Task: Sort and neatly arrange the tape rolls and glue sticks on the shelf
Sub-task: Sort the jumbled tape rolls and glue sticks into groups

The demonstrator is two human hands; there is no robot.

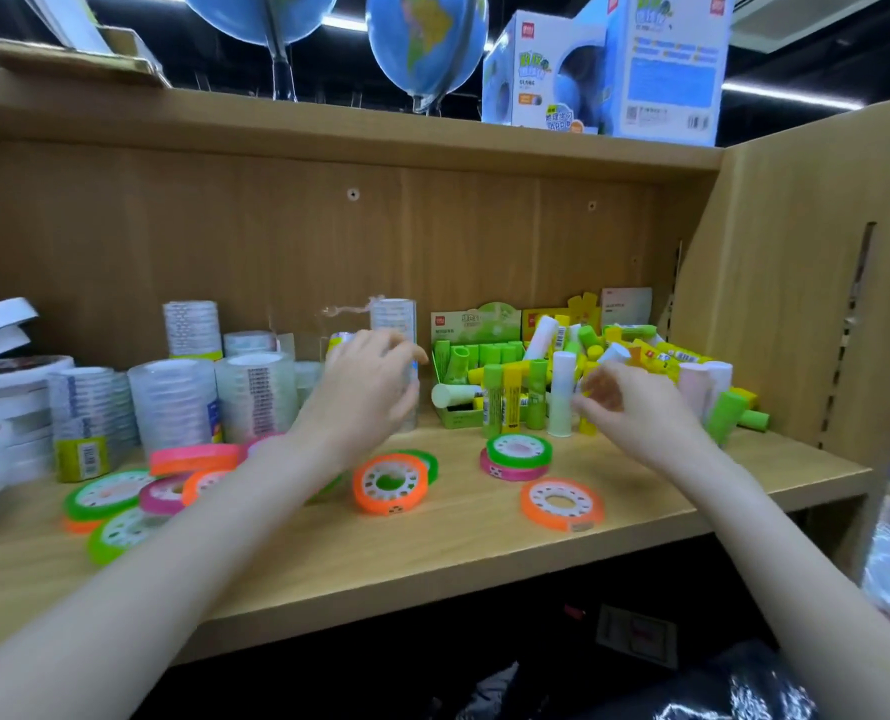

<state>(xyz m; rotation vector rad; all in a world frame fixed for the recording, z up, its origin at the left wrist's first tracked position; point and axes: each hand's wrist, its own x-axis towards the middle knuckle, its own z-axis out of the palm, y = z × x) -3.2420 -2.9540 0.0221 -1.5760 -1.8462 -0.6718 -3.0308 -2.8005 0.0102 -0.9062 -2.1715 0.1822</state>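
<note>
My left hand (pixel 365 392) is wrapped around a tall stack of clear tape rolls (pixel 410 379) at the middle of the wooden shelf (pixel 432 553). More clear tape stacks (pixel 173 402) stand to its left. Flat neon tape rolls lie in front: an orange one (pixel 390 484), a green-on-pink pair (pixel 518 456), another orange one (pixel 561 504) and a cluster at the left (pixel 121 496). My right hand (pixel 625 405) is blurred, fingers curled and apart, right beside an upright white glue stick (pixel 562 394). Green and yellow glue sticks (pixel 640 356) lie piled behind it.
A green display box (pixel 458 415) holds upright glue sticks. Wide white tape rolls (pixel 1 387) are stacked at the far left. The shelf's side panel (pixel 796 304) closes the right end. Globes and a globe box (pixel 604 70) stand on the shelf above.
</note>
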